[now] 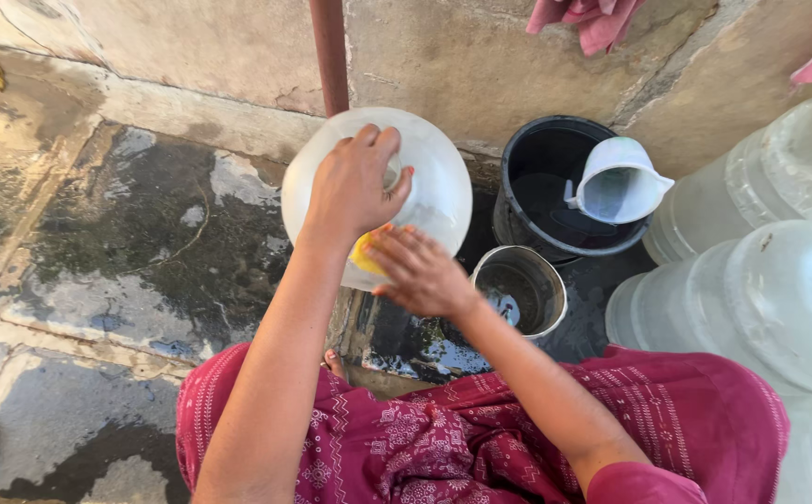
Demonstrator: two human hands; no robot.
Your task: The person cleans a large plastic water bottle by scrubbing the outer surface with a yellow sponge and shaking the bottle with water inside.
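left hand (354, 187) fingers curled gripping big clear plastic water jug (434, 177), right hand (420, 271) fingers closed on yellow scrub pad (366, 254) against it

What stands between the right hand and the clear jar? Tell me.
Only a yellow scrubber, pressed by the right hand against the side of the clear jar. The left hand grips the jar directly, with nothing visible between.
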